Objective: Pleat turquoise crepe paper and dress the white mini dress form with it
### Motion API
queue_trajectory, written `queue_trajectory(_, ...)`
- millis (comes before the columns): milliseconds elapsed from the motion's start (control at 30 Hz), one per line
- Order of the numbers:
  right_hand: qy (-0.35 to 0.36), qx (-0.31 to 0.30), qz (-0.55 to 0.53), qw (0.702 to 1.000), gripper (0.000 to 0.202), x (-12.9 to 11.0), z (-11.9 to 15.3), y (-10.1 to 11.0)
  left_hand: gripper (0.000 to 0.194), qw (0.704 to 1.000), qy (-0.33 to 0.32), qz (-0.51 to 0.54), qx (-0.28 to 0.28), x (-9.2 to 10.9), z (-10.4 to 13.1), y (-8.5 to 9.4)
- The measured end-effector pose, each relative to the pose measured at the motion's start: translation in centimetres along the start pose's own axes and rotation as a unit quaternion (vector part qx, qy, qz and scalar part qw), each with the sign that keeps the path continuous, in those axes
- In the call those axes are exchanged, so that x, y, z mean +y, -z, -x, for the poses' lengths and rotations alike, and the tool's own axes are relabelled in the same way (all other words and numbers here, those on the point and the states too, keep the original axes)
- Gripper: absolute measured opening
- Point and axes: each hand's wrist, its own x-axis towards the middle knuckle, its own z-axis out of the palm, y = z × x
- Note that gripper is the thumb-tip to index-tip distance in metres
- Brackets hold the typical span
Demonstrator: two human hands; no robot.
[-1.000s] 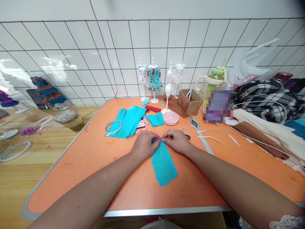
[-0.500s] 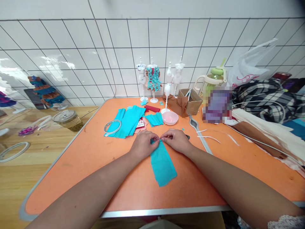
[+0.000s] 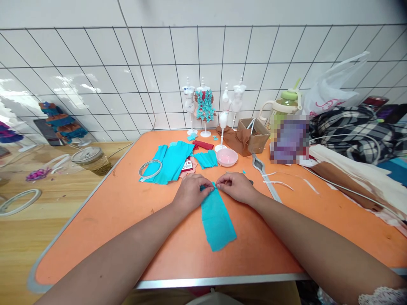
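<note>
A turquoise strip (image 3: 218,222) of thin cloth or crepe paper lies on the orange table, its wide end toward me. At its far end, my left hand (image 3: 191,192) pinches the edge between thumb and fingers. My right hand (image 3: 239,187) pinches the same narrow end from the other side, with its fingertips close to the left ones. Just beyond the hands are more turquoise pieces (image 3: 174,163), a roll of tape (image 3: 150,169) resting on them and a pink bowl (image 3: 227,157). A small dark object (image 3: 251,182) is mostly hidden behind my right hand.
Several small white mannequins (image 3: 224,112) stand at the back, one in a turquoise ruffled outfit (image 3: 205,106). A cardboard box (image 3: 254,134), green-lidded bottle (image 3: 288,99) and plaid cloth (image 3: 343,127) sit back right. White strips (image 3: 280,183) lie right; a jar (image 3: 92,160) stands left.
The fingertips have parted slightly at the strip's far end, and a bit of turquoise shows between them. The strip's near end has shifted a little toward me.
</note>
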Motion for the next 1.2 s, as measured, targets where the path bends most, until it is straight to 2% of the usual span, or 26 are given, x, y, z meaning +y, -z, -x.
queue_trajectory(633,-0.009,-0.017,-0.049,0.999,0.015,-0.37,0.11,-0.23,0.011,1.0,0.003,0.02,0.019,0.29,-0.07,0.12)
queue_trajectory(933,-0.004,-0.005,-0.027,1.0,0.015,-0.08,0.04,-0.35,0.01,1.0,-0.012,0.012,0.011,0.31,-0.08,-0.03)
queue_trajectory(1100,-0.037,0.013,-0.024,0.999,0.019,-0.35,0.06,0.18,0.011,1.0,-0.013,0.011,0.008,0.2,-0.06,-0.07)
queue_trajectory(1200,-0.034,0.012,-0.01,0.999,0.019,-0.5,0.12,0.44,0.011,1.0,-0.01,0.017,0.005,0.1,-0.08,-0.05)
